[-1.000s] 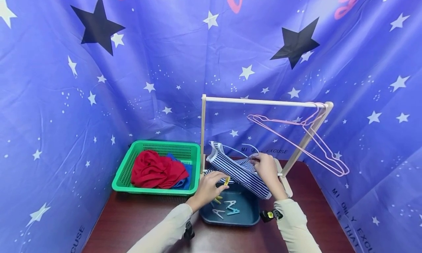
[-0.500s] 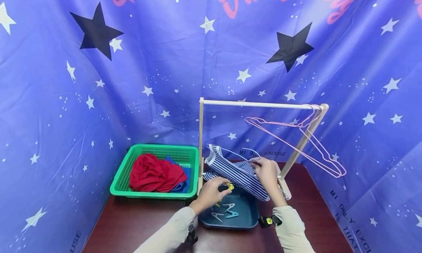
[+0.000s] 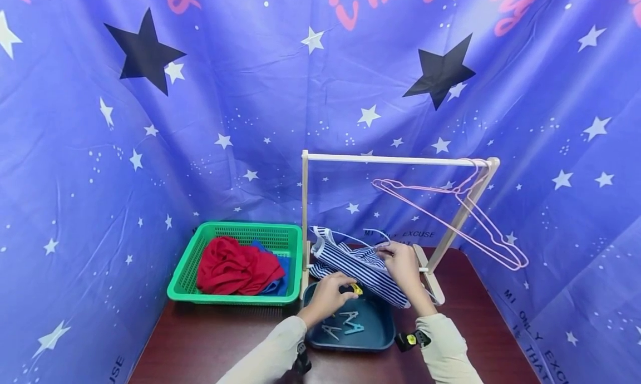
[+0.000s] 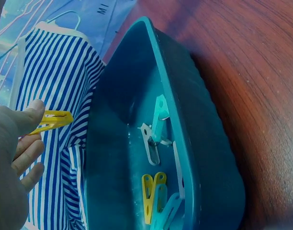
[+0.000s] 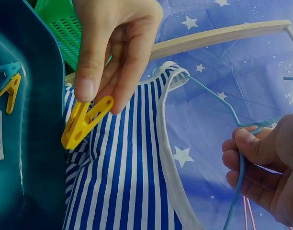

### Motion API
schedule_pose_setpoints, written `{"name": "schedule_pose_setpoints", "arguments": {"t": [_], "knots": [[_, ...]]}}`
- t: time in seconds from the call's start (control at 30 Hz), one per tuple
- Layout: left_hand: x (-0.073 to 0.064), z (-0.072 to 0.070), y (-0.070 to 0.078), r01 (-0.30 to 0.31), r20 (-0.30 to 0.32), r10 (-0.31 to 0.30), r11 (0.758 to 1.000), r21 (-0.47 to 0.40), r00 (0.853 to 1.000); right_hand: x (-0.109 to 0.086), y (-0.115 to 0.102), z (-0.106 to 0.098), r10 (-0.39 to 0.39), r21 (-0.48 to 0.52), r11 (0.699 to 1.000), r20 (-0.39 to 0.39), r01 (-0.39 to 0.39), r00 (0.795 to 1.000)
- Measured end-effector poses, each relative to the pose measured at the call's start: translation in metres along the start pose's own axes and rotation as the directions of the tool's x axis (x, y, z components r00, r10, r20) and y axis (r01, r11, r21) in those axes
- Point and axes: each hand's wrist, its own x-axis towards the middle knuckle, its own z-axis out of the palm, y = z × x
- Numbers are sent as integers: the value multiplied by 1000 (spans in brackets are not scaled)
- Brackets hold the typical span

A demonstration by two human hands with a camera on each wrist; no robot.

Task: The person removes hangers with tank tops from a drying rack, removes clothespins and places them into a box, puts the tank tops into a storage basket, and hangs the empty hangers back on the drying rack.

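My left hand [image 3: 328, 298] pinches a yellow clothespin [image 5: 84, 125] between thumb and fingers, over the far part of a dark teal tub [image 4: 211, 143]. Close by the pin, a blue-and-white striped sleeveless garment [image 5: 129, 163] hangs loosely on a light blue wire hanger [image 5: 240, 178]. That hanger's neck is gripped by my right hand [image 3: 402, 266], thumb and curled fingers around the wire. The garment's lower part slopes down behind and over the tub's far rim. Inside the tub lie several clothespins, among them a teal one [image 4: 159, 115], a grey one [image 4: 150, 146] and a yellow one [image 4: 149, 196].
Left of the tub stands a green basket [image 3: 175, 286] holding a red cloth [image 3: 237, 267] and a blue cloth [image 3: 282, 272]. Behind the garment rises a wooden rack [image 3: 304, 206], with pink hangers [image 3: 425, 208] on its bar at the right. A starry blue curtain surrounds the brown table [image 3: 200, 339].
My left hand has shifted a little right with the clothespin, whose angle has turned. The garment's upper edge and the hanger sit slightly lower. My right hand keeps its grip.
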Motion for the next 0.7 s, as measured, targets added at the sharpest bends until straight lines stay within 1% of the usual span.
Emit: {"name": "schedule_pose_setpoints", "arguments": {"t": [0.1,0.2,0.27,0.5,0.7], "knots": [[2,5,0,33,24,-33,999,-8,999,1,-2,0,1,-23,1000,15,-1,1000],[4,9,0,51,51,-50,999,-12,997,2,-3,1,-3,-40,999,21,4,1000],[6,13,0,49,62,-49,999,-7,997,2,-4,1,-4,-43,999,23,5,1000],[12,25,-1,18,67,-21,999,34,998,4,-8,0,-3,-57,998,45,6,999],[16,35,-2,38,143,-44,998,51,989,5,-8,1,4,-65,998,68,0,998]]}}
